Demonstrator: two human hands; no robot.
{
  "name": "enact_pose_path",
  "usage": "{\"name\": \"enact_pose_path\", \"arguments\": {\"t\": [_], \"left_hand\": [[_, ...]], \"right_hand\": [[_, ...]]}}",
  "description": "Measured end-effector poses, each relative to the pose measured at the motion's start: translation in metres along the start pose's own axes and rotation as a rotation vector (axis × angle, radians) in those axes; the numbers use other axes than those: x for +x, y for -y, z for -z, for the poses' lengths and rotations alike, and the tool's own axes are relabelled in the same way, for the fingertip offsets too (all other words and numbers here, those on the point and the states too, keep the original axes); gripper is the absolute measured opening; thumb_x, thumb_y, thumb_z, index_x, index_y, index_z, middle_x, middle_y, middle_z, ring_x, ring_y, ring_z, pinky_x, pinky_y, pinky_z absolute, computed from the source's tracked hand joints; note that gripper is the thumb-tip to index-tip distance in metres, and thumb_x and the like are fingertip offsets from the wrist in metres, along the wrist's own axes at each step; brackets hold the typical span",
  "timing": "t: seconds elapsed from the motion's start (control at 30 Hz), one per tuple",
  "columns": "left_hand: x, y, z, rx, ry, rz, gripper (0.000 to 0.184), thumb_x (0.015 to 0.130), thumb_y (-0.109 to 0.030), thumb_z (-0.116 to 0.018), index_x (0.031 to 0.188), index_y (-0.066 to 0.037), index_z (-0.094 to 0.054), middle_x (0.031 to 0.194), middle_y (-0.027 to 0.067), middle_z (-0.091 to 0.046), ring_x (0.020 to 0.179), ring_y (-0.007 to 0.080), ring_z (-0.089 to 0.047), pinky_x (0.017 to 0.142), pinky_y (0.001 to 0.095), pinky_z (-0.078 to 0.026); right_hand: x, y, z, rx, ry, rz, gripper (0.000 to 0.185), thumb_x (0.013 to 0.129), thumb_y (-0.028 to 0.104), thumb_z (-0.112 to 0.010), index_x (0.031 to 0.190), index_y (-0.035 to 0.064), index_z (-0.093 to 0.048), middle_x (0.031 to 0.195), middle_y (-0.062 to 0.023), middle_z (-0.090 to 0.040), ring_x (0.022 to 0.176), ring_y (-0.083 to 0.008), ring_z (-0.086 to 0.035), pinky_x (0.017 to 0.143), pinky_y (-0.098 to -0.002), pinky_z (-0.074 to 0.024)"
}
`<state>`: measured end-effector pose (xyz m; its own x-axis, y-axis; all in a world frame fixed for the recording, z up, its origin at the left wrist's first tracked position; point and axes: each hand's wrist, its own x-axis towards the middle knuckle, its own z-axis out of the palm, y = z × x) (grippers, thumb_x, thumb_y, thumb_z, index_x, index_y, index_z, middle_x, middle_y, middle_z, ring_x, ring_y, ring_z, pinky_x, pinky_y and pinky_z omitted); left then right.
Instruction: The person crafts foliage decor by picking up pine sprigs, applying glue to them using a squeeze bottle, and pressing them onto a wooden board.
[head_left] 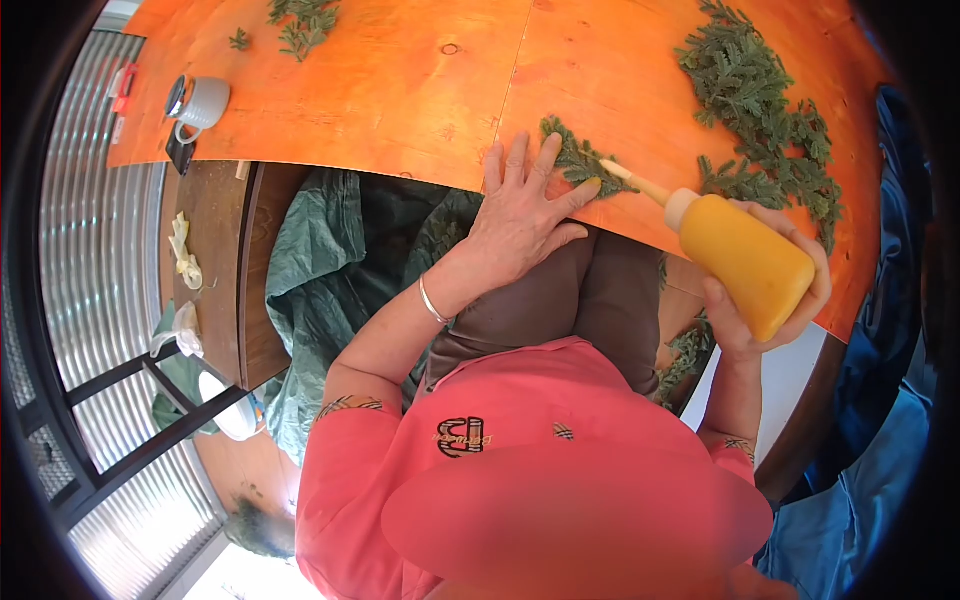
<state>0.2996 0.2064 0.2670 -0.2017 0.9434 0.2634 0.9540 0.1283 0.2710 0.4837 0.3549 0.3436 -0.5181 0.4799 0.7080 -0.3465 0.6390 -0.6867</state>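
At the near edge of an orange wooden table (400, 80), a small green sprig (572, 158) lies under the spread, unclenched fingers of the left hand (520, 215), which rests palm down and grasps nothing, a silver bangle (432, 300) on its wrist. The right hand (738, 325) is wrapped around a yellow bottle (748, 265), tilted so that its long pale nozzle (640, 182) points down to the sprig; whether the tip touches it is unclear. Beyond the bottle lies a larger heap of greenery (745, 90), and a grey mug (207, 103) stands toward the table's left end.
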Motion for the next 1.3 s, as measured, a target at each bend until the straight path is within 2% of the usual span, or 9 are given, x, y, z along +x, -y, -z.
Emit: {"name": "enact_pose_path", "arguments": {"t": [0.17,0.57,0.77,0.97,1.07,1.13,1.2,1.3], "left_hand": [[0.000,-0.001,0.000,0.000,-0.001,0.003,0.047,0.080,-0.042,-0.066,0.124,-0.027,-0.059,0.140,0.0221,-0.035,0.124,0.0476,-0.031,0.101,0.0608,-0.023],[0.000,0.000,-0.003,0.021,-0.033,-0.005,0.047,0.079,-0.040,-0.067,0.124,-0.027,-0.059,0.138,0.0209,-0.038,0.123,0.0439,-0.033,0.101,0.0569,-0.023],[0.003,-0.002,-0.002,0.002,-0.063,-0.005,0.040,0.081,-0.039,-0.065,0.119,-0.026,-0.063,0.135,0.0200,-0.042,0.122,0.0406,-0.035,0.101,0.0551,-0.021],[0.016,-0.004,-0.002,-0.058,-0.118,0.009,0.031,0.079,-0.026,-0.068,0.110,-0.021,-0.067,0.122,0.0175,-0.050,0.115,0.0358,-0.042,0.099,0.0496,-0.026],[0.010,-0.003,0.011,-0.025,0.033,0.101,0.028,0.076,-0.016,-0.069,0.104,-0.018,-0.068,0.117,0.0172,-0.052,0.111,0.0350,-0.045,0.098,0.0480,-0.028],[-0.019,-0.007,0.054,0.161,0.047,0.092,0.030,0.072,-0.011,-0.070,0.101,-0.015,-0.067,0.117,0.0176,-0.052,0.110,0.0363,-0.046,0.097,0.0491,-0.029],[-0.036,-0.015,0.098,0.313,0.088,0.189,0.030,0.072,-0.008,-0.071,0.101,-0.011,-0.066,0.117,0.0175,-0.053,0.110,0.0379,-0.047,0.096,0.0483,-0.031],[-0.021,-0.018,0.088,0.176,-0.120,0.197,0.030,0.074,-0.007,-0.071,0.103,-0.007,-0.065,0.118,0.0176,-0.053,0.112,0.0383,-0.046,0.096,0.0457,-0.034]], "right_hand": [[-0.008,-0.008,-0.006,-0.109,0.125,-0.063,0.078,0.065,0.006,-0.084,0.125,-0.0016,-0.035,0.114,-0.0220,-0.056,0.098,-0.0286,-0.062,0.084,-0.0382,-0.0521],[-0.010,0.000,0.022,-0.138,0.109,-0.166,0.078,0.068,0.005,-0.082,0.127,-0.0016,-0.033,0.116,-0.0220,-0.054,0.102,-0.0283,-0.060,0.088,-0.0399,-0.0511],[-0.015,0.004,0.041,-0.152,0.087,-0.212,0.078,0.068,0.005,-0.082,0.128,-0.0004,-0.033,0.117,-0.0222,-0.053,0.105,-0.0290,-0.058,0.091,-0.0412,-0.0501],[-0.022,0.005,0.059,-0.181,-0.040,-0.295,0.076,0.067,0.002,-0.081,0.128,-0.0002,-0.035,0.114,-0.0220,-0.054,0.107,-0.0289,-0.057,0.092,-0.0406,-0.0484],[-0.030,0.014,0.074,-0.278,-0.105,-0.293,0.077,0.067,0.008,-0.083,0.128,-0.0010,-0.036,0.113,-0.0219,-0.055,0.105,-0.0285,-0.057,0.092,-0.0406,-0.0472],[-0.042,0.025,0.091,-0.288,-0.179,-0.307,0.079,0.067,0.015,-0.084,0.128,-0.0013,-0.036,0.112,-0.0216,-0.056,0.105,-0.0282,-0.057,0.092,-0.0407,-0.0466],[-0.054,0.033,0.110,-0.331,-0.244,-0.308,0.081,0.068,0.023,-0.084,0.128,-0.0016,-0.036,0.111,-0.0213,-0.056,0.104,-0.0280,-0.057,0.092,-0.0407,-0.0463],[-0.072,0.039,0.127,-0.404,-0.328,-0.319,0.083,0.068,0.032,-0.084,0.127,-0.0020,-0.036,0.109,-0.0213,-0.057,0.103,-0.0282,-0.057,0.092,-0.0406,-0.0463]]}}
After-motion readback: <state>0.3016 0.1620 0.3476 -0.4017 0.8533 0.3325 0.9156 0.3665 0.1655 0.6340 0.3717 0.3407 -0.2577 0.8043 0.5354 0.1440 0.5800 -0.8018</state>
